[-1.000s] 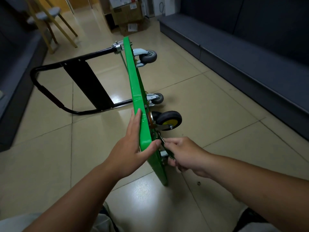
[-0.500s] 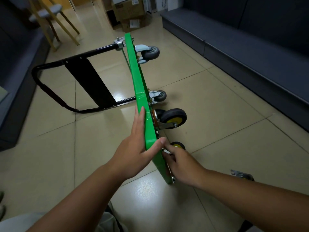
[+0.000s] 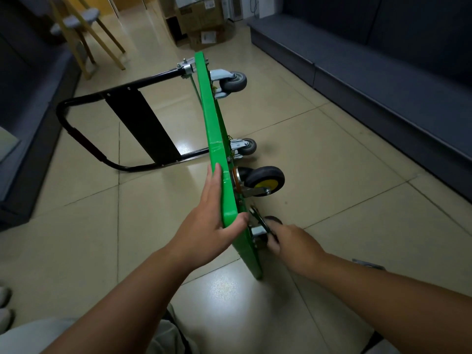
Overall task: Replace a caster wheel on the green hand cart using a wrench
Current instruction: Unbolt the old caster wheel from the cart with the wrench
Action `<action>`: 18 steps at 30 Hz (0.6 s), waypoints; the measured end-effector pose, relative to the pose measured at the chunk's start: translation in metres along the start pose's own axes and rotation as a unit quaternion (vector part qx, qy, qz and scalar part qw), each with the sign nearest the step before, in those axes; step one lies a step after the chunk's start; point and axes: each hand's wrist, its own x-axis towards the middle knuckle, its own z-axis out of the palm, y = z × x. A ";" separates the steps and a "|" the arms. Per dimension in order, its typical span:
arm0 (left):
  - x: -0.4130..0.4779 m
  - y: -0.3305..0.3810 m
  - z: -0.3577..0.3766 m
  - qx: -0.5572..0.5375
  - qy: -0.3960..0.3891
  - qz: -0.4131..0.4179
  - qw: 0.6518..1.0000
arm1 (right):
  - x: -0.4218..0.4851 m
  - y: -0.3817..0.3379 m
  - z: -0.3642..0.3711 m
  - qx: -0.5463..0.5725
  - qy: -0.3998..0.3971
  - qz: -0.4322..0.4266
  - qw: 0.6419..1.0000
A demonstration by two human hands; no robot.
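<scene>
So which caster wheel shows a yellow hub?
The big black wheel just beyond the left hand; the farthest wheel and the next one are smaller, grey.

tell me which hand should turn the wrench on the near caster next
Right. The right hand grips the wrench at the near caster on the underside of the green cart deck. The left hand lies flat against the deck, thumb over its edge, likely steadying the tipped cart.
</scene>
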 end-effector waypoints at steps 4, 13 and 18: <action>-0.004 0.009 0.000 -0.013 -0.001 -0.014 1.000 | -0.026 -0.012 -0.027 0.189 -0.063 0.106 0.974; -0.015 0.011 0.002 0.021 0.008 -0.006 1.000 | -0.004 -0.054 -0.036 0.303 -0.054 0.082 0.948; -0.014 0.012 0.003 0.052 0.024 -0.002 0.998 | 0.000 -0.047 -0.026 0.311 -0.078 0.052 0.946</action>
